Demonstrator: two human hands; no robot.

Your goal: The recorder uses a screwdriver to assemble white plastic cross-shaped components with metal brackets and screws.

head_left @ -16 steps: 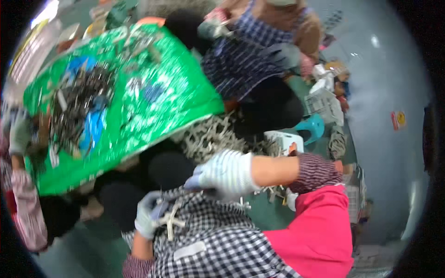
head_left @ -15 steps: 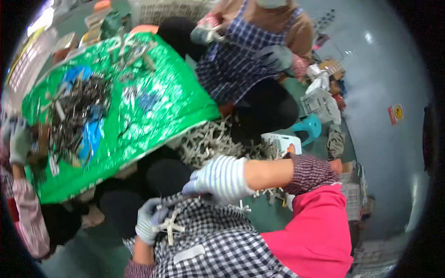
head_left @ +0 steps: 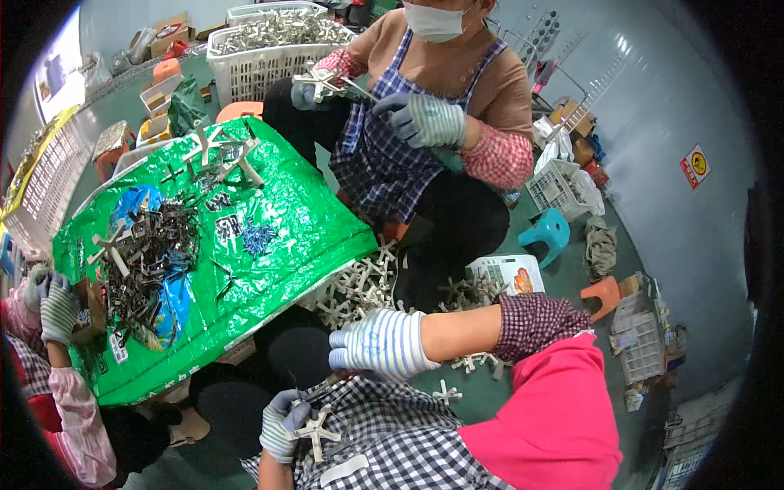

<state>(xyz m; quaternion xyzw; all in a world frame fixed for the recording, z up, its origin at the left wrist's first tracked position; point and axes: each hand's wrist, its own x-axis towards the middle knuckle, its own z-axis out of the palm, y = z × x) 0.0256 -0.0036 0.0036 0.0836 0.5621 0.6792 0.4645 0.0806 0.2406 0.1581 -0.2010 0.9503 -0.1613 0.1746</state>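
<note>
Low in the view, my left hand [head_left: 280,426], in a striped grey-white glove, is closed on a pale, star-shaped plastic part [head_left: 315,434] with several arms. It holds the part over the black-and-white checked apron [head_left: 400,445]. Just above and to the right is my right hand [head_left: 384,343], its gloved fingers curled downward. A thin dark thing shows beneath these fingers, running toward my left hand; most of it is hidden, so its kind is unclear. Another pale star-shaped part [head_left: 446,393] lies beyond the apron's edge.
A green-covered table [head_left: 286,269] bears dark metal pieces [head_left: 151,261] and blue bits [head_left: 259,238]. Pale parts [head_left: 359,286] heap beside it. Opposite, a co-worker [head_left: 441,122] handles a similar part. Another person's gloved hands [head_left: 57,306] are at left. Blue stool [head_left: 547,237] stands right.
The view has shifted, so the scene sits lower and looks sharper. The co-worker opposite has raised a hand from the lap toward the pale part. My left hand still holds its star-shaped part.
</note>
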